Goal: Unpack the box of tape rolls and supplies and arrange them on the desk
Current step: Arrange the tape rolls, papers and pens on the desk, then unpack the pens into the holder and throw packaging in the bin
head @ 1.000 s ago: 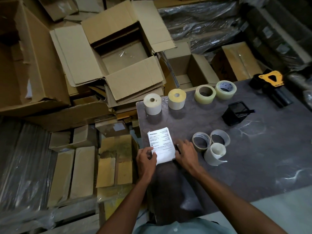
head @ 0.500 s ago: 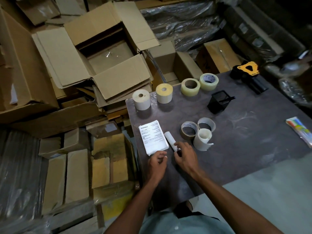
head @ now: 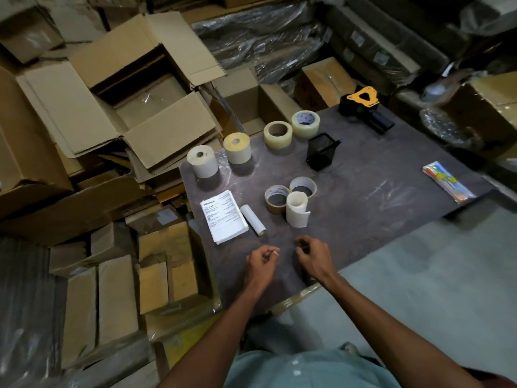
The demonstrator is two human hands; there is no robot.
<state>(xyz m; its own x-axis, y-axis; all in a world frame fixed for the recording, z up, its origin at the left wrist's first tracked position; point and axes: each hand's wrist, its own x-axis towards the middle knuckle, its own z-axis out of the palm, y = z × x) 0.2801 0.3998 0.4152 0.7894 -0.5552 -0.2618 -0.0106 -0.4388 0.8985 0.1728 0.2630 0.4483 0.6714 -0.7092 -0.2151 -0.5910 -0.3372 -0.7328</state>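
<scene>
On the dark desk (head: 363,208) stand a white label roll (head: 202,161), a yellow label roll (head: 237,148) and two clear tape rolls (head: 277,134) (head: 305,123) along the far edge. A stack of printed sheets (head: 223,217) lies beside a small white paper roll (head: 253,219). Two flat tape rolls (head: 276,198) (head: 303,187) and an upright white roll (head: 297,209) sit mid-desk. My left hand (head: 261,263) and my right hand (head: 312,257) hover over the near edge, fingers curled, holding nothing.
A black mesh holder (head: 320,152), a yellow and black tape dispenser (head: 363,106) and a coloured packet (head: 447,182) are also on the desk. An open empty cardboard box (head: 145,93) lies left among several stacked cartons. Grey floor lies at right.
My hands have let go of the sheets and the small paper roll and drawn back toward the desk's near edge. The view has shifted so more of the desk's right side shows.
</scene>
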